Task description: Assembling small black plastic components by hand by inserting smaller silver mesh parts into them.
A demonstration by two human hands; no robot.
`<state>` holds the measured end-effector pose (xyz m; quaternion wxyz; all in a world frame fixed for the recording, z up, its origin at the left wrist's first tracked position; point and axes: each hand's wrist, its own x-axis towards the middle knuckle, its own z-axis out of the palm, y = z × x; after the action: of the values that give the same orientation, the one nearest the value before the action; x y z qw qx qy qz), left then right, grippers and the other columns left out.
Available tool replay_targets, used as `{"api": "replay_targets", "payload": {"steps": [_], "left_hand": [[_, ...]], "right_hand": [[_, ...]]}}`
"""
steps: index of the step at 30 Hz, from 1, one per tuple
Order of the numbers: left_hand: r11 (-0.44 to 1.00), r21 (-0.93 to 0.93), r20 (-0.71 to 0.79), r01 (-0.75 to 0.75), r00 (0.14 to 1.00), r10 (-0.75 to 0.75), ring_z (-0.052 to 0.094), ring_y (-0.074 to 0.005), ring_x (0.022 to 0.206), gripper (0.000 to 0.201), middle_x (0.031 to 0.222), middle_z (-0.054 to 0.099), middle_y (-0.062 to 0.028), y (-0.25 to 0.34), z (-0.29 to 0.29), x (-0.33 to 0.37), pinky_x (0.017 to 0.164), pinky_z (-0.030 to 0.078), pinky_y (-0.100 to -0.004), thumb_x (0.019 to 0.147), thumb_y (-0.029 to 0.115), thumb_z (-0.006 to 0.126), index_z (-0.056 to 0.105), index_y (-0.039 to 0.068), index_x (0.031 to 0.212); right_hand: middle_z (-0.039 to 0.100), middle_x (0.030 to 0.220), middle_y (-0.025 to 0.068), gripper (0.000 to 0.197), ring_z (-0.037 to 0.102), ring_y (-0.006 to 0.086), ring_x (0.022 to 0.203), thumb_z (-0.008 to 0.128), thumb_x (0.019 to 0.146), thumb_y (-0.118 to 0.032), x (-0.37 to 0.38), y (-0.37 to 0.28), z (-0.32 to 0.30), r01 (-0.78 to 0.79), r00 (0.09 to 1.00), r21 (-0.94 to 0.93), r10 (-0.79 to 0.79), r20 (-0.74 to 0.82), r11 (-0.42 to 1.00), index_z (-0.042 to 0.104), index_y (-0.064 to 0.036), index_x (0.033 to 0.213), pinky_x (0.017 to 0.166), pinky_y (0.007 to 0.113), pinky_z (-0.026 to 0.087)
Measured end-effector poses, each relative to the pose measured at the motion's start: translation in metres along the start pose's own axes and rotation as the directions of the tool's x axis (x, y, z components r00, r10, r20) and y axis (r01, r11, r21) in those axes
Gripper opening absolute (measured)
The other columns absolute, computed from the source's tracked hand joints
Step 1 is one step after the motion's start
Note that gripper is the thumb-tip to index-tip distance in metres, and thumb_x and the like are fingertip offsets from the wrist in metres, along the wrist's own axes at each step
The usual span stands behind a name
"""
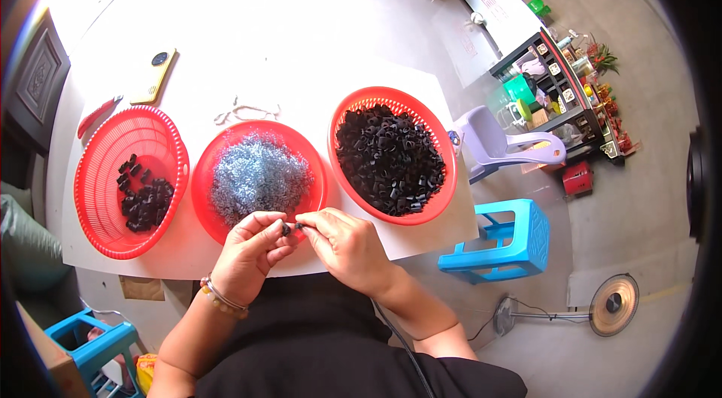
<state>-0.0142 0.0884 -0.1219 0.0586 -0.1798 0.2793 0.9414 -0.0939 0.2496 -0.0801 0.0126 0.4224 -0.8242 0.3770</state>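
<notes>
Both my hands meet over the near rim of a red basin [317,202] that holds a heap of small silvery metal pieces [259,172]. My left hand [256,244] pinches a small black piece [286,230] between thumb and fingers. Right beside it, my right hand [342,244] pinches another tiny dark piece [298,226]; its exact kind is too small to make out. To the right, a red basket [440,206] is filled with short black tube-like pieces [391,161]. On the left, another red basket [101,172] contains a smaller pile of black pieces [148,205].
A yellow phone [155,78], red-handled pliers [98,116] and a white string [248,110] lie on the white table [301,266]. Blue stools [511,240] stand to the right and lower left. A lilac chair [496,142] and a floor fan [614,304] are at the right.
</notes>
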Motion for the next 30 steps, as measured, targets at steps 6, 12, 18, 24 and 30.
{"api": "replay_targets", "payload": {"steps": [6,12,18,24,30], "left_hand": [[0.999,-0.023,0.02,0.034,0.999,-0.034,0.065,-0.0166,0.086,0.018,0.096,0.064,-0.0078,-0.002,-0.004,-0.002,0.079,0.055,-0.0268,0.091,0.009,0.056,0.056,0.002,0.108],[0.998,-0.055,0.031,0.009,0.999,-0.008,0.064,-0.0144,0.086,0.022,0.1,0.064,-0.0078,0.004,-0.002,0.0,0.081,0.053,-0.0281,0.091,0.013,0.058,0.054,0.002,0.11],[0.998,-0.055,-0.04,0.001,0.999,-0.003,0.064,-0.0141,0.087,0.019,0.1,0.065,-0.0074,0.004,-0.004,0.001,0.079,0.055,-0.0269,0.092,0.011,0.056,0.056,0.004,0.109],[1.0,0.003,-0.066,-0.025,0.997,0.026,0.064,-0.0118,0.084,0.014,0.096,0.065,-0.0057,0.001,-0.002,-0.002,0.076,0.056,-0.0252,0.092,0.01,0.056,0.058,0.004,0.104],[0.993,0.079,-0.082,-0.082,0.993,0.089,0.064,-0.0109,0.08,0.013,0.093,0.065,-0.0052,0.0,0.0,-0.002,0.073,0.055,-0.0236,0.09,0.008,0.058,0.06,0.004,0.103]], "right_hand": [[0.064,0.084,0.0137,0.019,0.065,0.0218,0.07,0.062,0.082,-0.001,0.001,0.002,0.007,-0.028,1.0,0.21,0.026,0.011,0.977,0.064,-0.0002,0.101,0.062,0.029,0.051],[0.065,0.083,0.0072,0.013,0.063,0.0091,0.074,0.06,0.085,-0.002,-0.001,0.005,0.01,-0.373,0.92,0.598,0.367,0.138,0.709,0.061,0.0002,0.097,0.064,0.024,0.05],[0.065,0.089,0.0074,0.01,0.064,0.0113,0.081,0.059,0.087,0.001,-0.002,0.008,0.015,-0.42,0.902,0.653,0.366,0.227,0.63,0.059,0.002,0.097,0.075,0.026,0.054],[0.068,0.084,0.0063,0.007,0.064,0.0088,0.077,0.062,0.085,-0.001,-0.002,0.003,0.022,-0.376,0.915,0.709,0.359,0.183,0.597,0.062,0.0014,0.091,0.071,0.024,0.051],[0.068,0.083,0.0065,0.007,0.064,0.0088,0.079,0.062,0.085,0.0,0.0,0.005,0.023,-0.37,0.921,0.648,0.355,0.162,0.665,0.063,0.002,0.091,0.072,0.025,0.052]]}}
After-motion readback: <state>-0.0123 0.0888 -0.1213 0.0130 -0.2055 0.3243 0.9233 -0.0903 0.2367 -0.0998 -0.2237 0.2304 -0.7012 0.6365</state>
